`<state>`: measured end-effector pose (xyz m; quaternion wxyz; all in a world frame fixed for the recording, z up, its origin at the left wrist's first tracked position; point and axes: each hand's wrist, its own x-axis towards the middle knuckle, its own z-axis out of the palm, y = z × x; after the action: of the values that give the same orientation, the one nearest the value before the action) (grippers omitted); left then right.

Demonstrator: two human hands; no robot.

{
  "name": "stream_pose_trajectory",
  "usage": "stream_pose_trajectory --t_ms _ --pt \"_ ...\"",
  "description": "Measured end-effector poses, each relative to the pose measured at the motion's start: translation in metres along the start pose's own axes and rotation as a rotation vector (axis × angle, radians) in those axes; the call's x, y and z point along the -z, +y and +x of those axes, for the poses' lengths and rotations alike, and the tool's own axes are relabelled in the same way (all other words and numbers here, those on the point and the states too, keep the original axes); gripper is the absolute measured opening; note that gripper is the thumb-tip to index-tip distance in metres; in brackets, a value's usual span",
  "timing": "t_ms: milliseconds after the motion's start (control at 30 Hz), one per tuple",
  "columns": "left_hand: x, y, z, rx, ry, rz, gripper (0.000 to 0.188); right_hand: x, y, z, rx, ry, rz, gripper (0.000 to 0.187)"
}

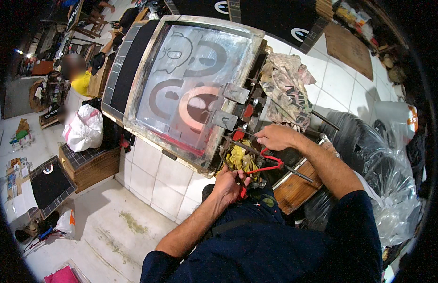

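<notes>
A screen-printing frame (148, 70) with a pale mesh and cartoon stencil shapes lies tilted before me, a dark print board under its far left edge. Two metal clamp plates (224, 120) grip its right side. At the clamp's metalwork, my right hand (278, 137) is closed, thumb and fingertips together at the end of a thin dark rod-like piece I cannot name. My left hand (228, 185) is curled by the frame's near corner, below a crumpled yellow cloth (241, 158); what its fingers hold is hidden. Between the hands runs a bent red metal part (271, 163).
A camouflage-patterned cloth (287, 87) hangs over the mechanism beside a protruding metal bar (325, 120). Clear plastic wrapping (379, 165) bulges at right. A white bag (84, 127) sits on a wooden box (94, 165) at left. Further off, a person in yellow (81, 85) is visible.
</notes>
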<state>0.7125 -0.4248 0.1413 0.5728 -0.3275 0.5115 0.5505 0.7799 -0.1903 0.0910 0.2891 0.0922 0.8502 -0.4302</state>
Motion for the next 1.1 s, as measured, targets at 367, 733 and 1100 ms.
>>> stream_pose_trajectory --t_ms 367,733,1100 --pt "-0.012 -0.002 -0.005 0.034 0.072 -0.078 0.027 0.028 -0.044 0.005 -0.093 -0.060 -0.228 0.031" --pt "0.002 -0.004 0.011 0.020 -0.235 -0.051 0.027 0.004 -0.024 -0.008 -0.050 0.098 -0.108 0.028" --pt "-0.008 -0.001 0.016 0.014 -0.248 0.077 0.019 -0.004 -0.039 -0.009 -0.027 0.193 -0.176 0.026"
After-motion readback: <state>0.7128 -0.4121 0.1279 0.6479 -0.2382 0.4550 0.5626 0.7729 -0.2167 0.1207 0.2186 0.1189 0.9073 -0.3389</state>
